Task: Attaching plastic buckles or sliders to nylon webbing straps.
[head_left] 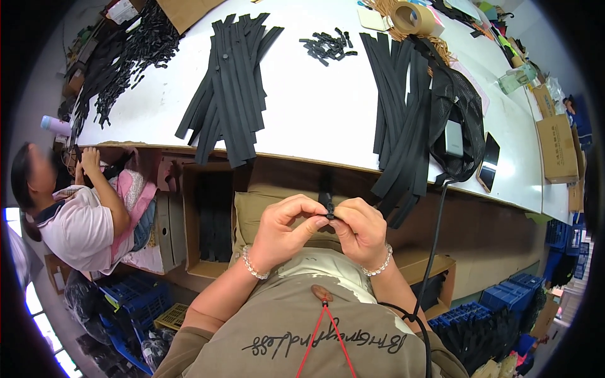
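Note:
Close in front of my body, my left hand and my right hand meet, thumbs and forefingers closed in a pinch. Between the fingertips is a small black piece, much like a zipper slider; its exact form is too small to make out. A dark strip shows just beyond it, and I cannot tell if the two are joined. Over the table's front edge hang flat black strips like zipper tape, one bundle to the left, another to the right. Similar small black pieces lie loosely piled between the bundles.
On the white table, a black mesh bag holds a grey device, with a cable hanging down. A phone, tape roll and heap of black parts lie around. Left sits another person; open cartons stand below.

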The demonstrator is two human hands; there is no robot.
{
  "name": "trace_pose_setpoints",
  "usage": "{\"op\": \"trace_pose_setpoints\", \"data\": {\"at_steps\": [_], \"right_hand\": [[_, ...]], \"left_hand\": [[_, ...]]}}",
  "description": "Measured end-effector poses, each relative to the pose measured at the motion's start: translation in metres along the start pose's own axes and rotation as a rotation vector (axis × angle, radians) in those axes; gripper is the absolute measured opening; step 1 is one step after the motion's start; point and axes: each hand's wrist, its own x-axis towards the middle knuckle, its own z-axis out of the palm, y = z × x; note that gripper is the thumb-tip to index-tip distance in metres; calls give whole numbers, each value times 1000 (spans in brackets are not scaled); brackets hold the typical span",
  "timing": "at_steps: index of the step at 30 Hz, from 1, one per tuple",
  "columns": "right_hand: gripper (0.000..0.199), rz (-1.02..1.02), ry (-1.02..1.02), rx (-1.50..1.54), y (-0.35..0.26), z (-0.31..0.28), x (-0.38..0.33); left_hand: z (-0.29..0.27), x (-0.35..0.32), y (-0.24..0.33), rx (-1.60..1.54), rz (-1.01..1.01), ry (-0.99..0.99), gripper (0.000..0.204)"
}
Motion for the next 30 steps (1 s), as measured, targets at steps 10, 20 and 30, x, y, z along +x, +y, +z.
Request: {"op": "trace_pose_setpoints", "data": {"at_steps": [10,20,30], "right_hand": [[31,321,-7,352,-15,3,-8],[20,439,133,624,-23,12,-18],[18,512,194,693,-28,15,-17]], "left_hand": [[2,-5,7,373,210,38,10],[3,-8,8,363,332,48,13],[4,-9,7,291,343,50,12]]}}
